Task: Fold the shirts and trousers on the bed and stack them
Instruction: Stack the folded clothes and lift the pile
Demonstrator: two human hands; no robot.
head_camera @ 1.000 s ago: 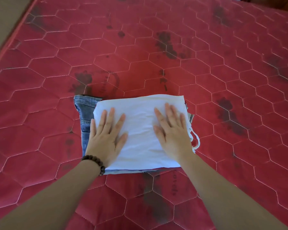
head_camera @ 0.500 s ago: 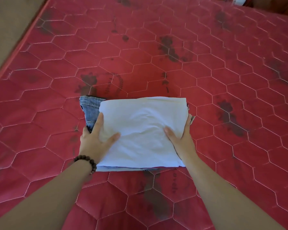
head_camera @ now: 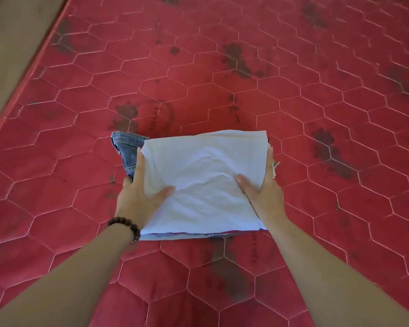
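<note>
both hands (head_camera: pixel 137 197) grip stack (head_camera: pixel 203 182), fingers hidden beneath.

We see a white shirt (head_camera: pixel 206 178), plain and unpatterned, lying over faded blue jeans (head_camera: pixel 125 149) with pale stitching. The bed cover (head_camera: pixel 316 208) beneath is deep red, quilted in white-stitched hexagons and marked with dark blotchy floral prints. A bracelet (head_camera: pixel 125 226) of dark brown beads circles one wrist. The floor (head_camera: pixel 14 43) is tan.
</note>
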